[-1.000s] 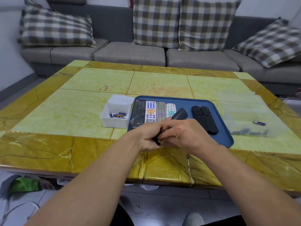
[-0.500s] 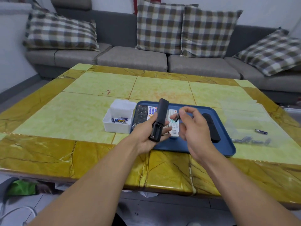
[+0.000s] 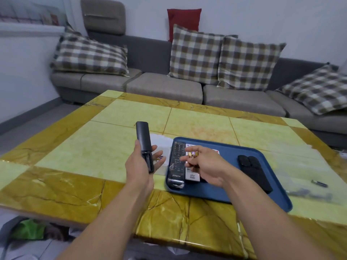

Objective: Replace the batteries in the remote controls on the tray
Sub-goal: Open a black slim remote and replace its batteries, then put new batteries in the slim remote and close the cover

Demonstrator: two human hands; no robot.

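A slim black remote (image 3: 144, 145) is held upright above the table (image 3: 84, 158) by the left hand (image 3: 139, 166), the thumb and fingers curled round its lower part, where the battery bay appears uncovered. To its right, batteries (image 3: 192, 154) with gold-coloured ends are pinched between the thumb and fingertips of the right hand (image 3: 208, 166), which is raised over the blue tray (image 3: 225, 196). On the tray, a long black remote (image 3: 176, 164) and a white remote (image 3: 192, 176) are laid side by side near the left rim, the white one partly hidden by the hand; two black remotes (image 3: 253, 171) are seen further right. A white box (image 3: 159, 147) is partly visible behind the left hand, and a loose battery (image 3: 319, 183) lies on the table beyond the tray's right edge.
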